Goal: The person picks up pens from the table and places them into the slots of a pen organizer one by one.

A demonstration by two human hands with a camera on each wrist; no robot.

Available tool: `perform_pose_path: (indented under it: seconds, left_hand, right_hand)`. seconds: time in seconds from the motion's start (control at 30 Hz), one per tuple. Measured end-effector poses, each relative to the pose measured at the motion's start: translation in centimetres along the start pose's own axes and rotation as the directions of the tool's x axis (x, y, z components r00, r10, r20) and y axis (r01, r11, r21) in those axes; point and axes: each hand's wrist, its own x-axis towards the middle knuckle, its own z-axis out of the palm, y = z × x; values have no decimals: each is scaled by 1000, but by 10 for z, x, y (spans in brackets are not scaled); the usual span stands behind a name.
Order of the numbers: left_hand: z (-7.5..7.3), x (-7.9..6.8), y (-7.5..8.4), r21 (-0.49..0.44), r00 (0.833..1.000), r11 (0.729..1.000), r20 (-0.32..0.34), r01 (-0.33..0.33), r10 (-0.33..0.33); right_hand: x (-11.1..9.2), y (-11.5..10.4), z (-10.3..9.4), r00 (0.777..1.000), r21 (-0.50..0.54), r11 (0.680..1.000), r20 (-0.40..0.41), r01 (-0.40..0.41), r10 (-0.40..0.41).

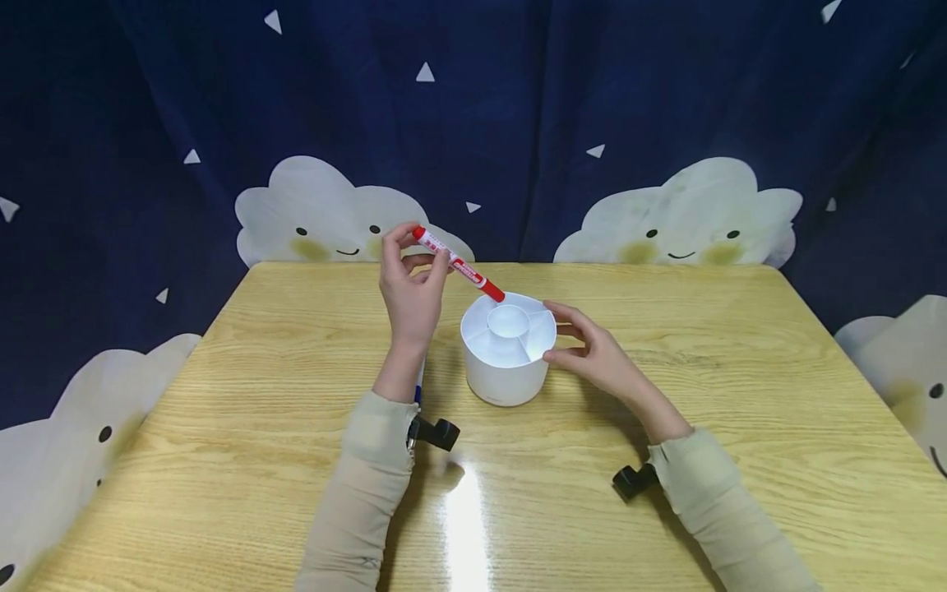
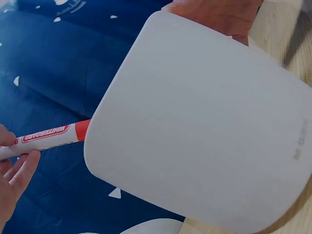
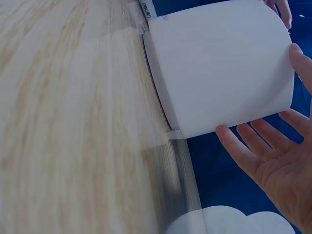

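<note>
A red-and-white whiteboard marker (image 1: 460, 265) slants down to the right, pinched by my left hand (image 1: 413, 288). Its lower red end is over the back rim of a white round desk organizer (image 1: 506, 382), which has a round middle cup with compartments around it. In the left wrist view the organizer's wall (image 2: 195, 122) hides that end of the marker. My right hand (image 1: 592, 349) holds the organizer at its right side. In the right wrist view the thumb (image 3: 300, 61) lies near the rim and the other fingers spread along the wall.
A blue-and-white pen-like item (image 1: 419, 386) lies on the wooden table (image 1: 222, 460), mostly hidden by my left wrist. A dark blue curtain (image 1: 503, 123) with clouds and triangles hangs behind the table. Black wrist mounts (image 1: 436, 433) stick out from both sleeves.
</note>
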Motion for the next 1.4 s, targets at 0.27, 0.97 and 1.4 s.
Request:
perform_pose_path:
  seconds: [0.27,0.97,1.4]
  left_hand:
    - [6,-3,-5,12,997,1000,74,5,-6]
    - [18,-14,-14,185,927,977,338,106,-164]
    - [25,-25,-19,342,893,939,416,21,-172]
  right_hand:
    - [1,1,-1,1000,17,1000,5,-4,4]
    - [2,1,-1,1000,28,1000,5,0,0]
    - [1,1,-1,1000,32,1000,7,2,-2]
